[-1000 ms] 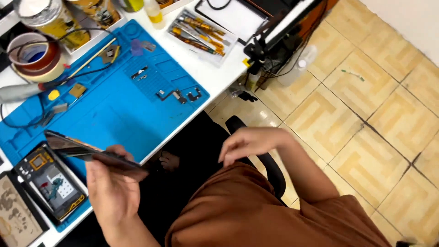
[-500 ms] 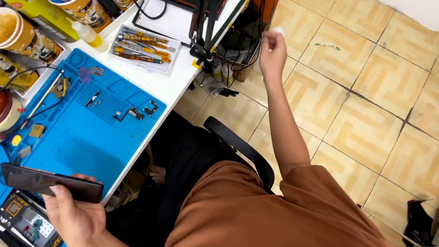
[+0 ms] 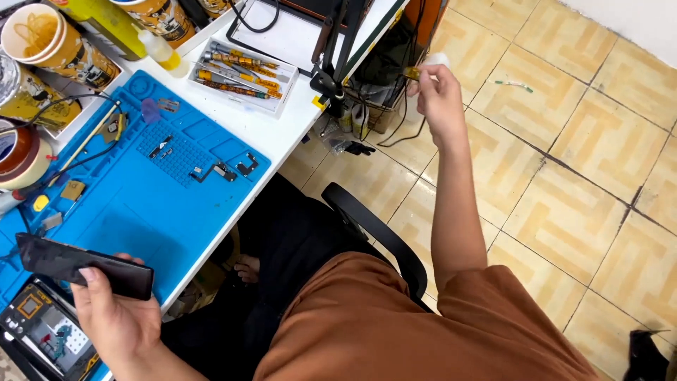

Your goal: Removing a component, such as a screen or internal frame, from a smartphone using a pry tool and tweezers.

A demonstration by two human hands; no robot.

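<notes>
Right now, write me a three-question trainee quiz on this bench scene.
1. True or false: the left hand holds a dark phone.
2. The right hand is stretched out over: A) the blue mat B) the tiled floor C) the screwdriver tray.
3. Fill in: the small parts lie on the ____ mat.

Key: 1 true; 2 B; 3 blue.

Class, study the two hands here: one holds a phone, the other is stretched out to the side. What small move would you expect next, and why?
Probably the right hand swings back toward the blue mat. It is stretched out over the floor, away from the desk, pinching a small white and yellow item, while the left hand holds the dark phone over the mat's edge. What the item is, I cannot tell.
</notes>
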